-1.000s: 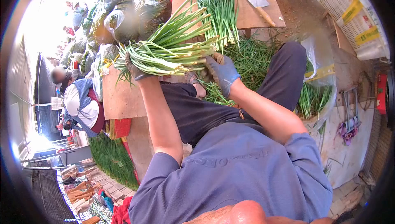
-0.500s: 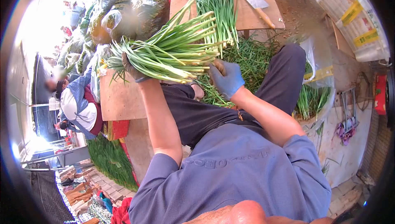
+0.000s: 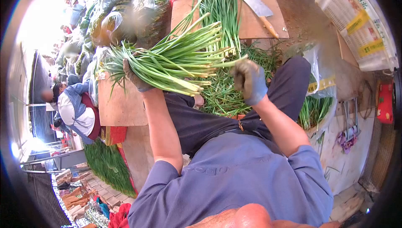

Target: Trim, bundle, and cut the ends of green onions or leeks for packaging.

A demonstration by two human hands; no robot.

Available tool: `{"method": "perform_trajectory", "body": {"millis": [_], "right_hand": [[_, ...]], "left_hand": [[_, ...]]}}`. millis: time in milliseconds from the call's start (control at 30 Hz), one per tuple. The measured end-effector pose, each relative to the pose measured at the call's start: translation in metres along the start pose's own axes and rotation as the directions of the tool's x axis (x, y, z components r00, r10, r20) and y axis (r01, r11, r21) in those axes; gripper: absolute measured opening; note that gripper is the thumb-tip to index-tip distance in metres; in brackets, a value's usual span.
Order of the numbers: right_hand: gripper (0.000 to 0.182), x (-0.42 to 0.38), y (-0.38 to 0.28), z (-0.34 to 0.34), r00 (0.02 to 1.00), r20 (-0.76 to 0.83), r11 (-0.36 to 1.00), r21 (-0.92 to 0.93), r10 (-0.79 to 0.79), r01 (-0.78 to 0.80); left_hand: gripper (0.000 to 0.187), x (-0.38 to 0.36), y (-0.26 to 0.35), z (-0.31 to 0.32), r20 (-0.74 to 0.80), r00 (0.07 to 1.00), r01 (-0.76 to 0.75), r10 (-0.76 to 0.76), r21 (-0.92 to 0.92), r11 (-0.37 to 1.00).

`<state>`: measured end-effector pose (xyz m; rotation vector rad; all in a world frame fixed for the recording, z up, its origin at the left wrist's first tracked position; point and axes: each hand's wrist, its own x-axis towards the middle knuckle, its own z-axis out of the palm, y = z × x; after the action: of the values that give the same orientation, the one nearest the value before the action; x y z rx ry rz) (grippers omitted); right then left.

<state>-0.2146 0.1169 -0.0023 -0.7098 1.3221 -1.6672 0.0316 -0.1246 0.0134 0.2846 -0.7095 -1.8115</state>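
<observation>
My left hand [image 3: 137,76], in a dark-stained work glove, is closed around a thick bunch of garlic chives [image 3: 176,58]. Their pale cut ends point right and the green leaf tips hang out to the left. My right hand [image 3: 251,81], gloved in blue with a soiled palm, is raised just right of the cut ends, fingers curled. It pinches the end of a single chive stalk [image 3: 230,63] that sticks out beyond the bunch. More chives [image 3: 220,12] lie on the wooden board [image 3: 261,8] ahead, beside a cleaver [image 3: 258,6] with a wooden handle.
Loose green trimmings [image 3: 226,96] cover the ground between my legs. A plastic bag of greens [image 3: 314,110] stands at my right. Filled bags [image 3: 113,22] are piled at the far left. A person in a blue top [image 3: 79,106] sits at left, near more chives [image 3: 106,165].
My right hand has risen and moved right, away from the bunch, drawing one stalk outward. The left hand keeps hold of the bunch, nearly in place.
</observation>
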Motion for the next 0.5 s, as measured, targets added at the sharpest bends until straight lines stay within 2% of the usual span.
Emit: {"method": "perform_trajectory", "body": {"millis": [67, 100, 133, 167, 200, 233, 300, 333, 367, 400, 433, 467, 500], "right_hand": [[0.029, -0.004, 0.008, -0.001, 0.961, -0.112, 0.96, -0.154, -0.253, 0.235], [0.031, 0.003, 0.0, -0.011, 0.942, -0.269, 0.976, 0.03, -0.199, 0.214], [0.032, 0.021, -0.007, -0.032, 0.829, -0.378, 0.905, -0.279, -0.412, 0.322], [0.03, 0.032, -0.019, -0.055, 0.796, -0.465, 0.919, -0.13, -0.387, 0.371], [0.03, 0.037, -0.039, -0.066, 0.728, -0.554, 0.908, -0.148, -0.404, 0.391], [0.03, 0.04, -0.053, -0.078, 0.645, -0.637, 0.894, -0.172, -0.422, 0.415], [0.03, 0.039, -0.05, -0.131, 0.653, -0.517, 0.833, -0.366, -0.553, 0.416], [0.03, 0.038, -0.047, -0.147, 0.663, -0.444, 0.789, -0.454, -0.603, 0.414], [0.032, 0.031, -0.041, -0.151, 0.861, -0.348, 0.897, -0.372, -0.371, 0.237], [0.034, 0.018, -0.034, -0.152, 0.969, -0.224, 0.948, -0.318, -0.102, 0.026], [0.037, 0.012, -0.031, -0.144, 0.99, -0.067, 0.846, -0.514, 0.12, -0.138], [0.042, 0.007, -0.028, -0.135, 0.938, 0.095, 0.67, -0.724, 0.334, -0.165], [0.051, 0.006, -0.026, -0.109, 0.829, 0.174, 0.269, -0.963, 0.532, 0.03]], "left_hand": [[0.046, 0.009, 0.006, -0.011, 0.095, 0.993, 0.076, -0.065, -0.119, 0.99], [0.043, 0.013, 0.007, -0.012, 0.028, 0.999, 0.024, -0.023, -0.024, 0.999], [0.04, 0.017, 0.01, -0.013, -0.042, 0.999, -0.023, 0.027, 0.078, 0.997], [0.038, 0.017, 0.014, -0.013, -0.109, 0.991, -0.06, 0.081, 0.186, 0.981], [0.039, 0.015, 0.012, 0.001, -0.178, 0.981, -0.051, 0.073, 0.128, 0.99], [0.04, 0.021, 0.016, -0.007, -0.174, 0.983, -0.047, 0.06, 0.078, 0.996], [0.04, 0.032, 0.025, -0.019, -0.207, 0.964, -0.119, 0.165, 0.217, 0.969], [0.041, 0.036, 0.033, -0.033, -0.149, 0.981, -0.096, 0.124, 0.183, 0.978], [0.041, 0.04, 0.038, -0.043, -0.089, 0.993, -0.069, 0.083, 0.149, 0.986], [0.044, 0.041, 0.037, -0.036, -0.182, 0.974, -0.101, 0.137, 0.193, 0.976], [0.045, 0.041, 0.039, -0.036, -0.154, 0.983, -0.069, 0.104, 0.216, 0.974], [0.047, 0.042, 0.04, -0.036, -0.119, 0.989, -0.062, 0.086, 0.188, 0.98], [0.048, 0.046, 0.041, -0.036, -0.083, 0.994, -0.056, 0.07, 0.161, 0.985]]}}
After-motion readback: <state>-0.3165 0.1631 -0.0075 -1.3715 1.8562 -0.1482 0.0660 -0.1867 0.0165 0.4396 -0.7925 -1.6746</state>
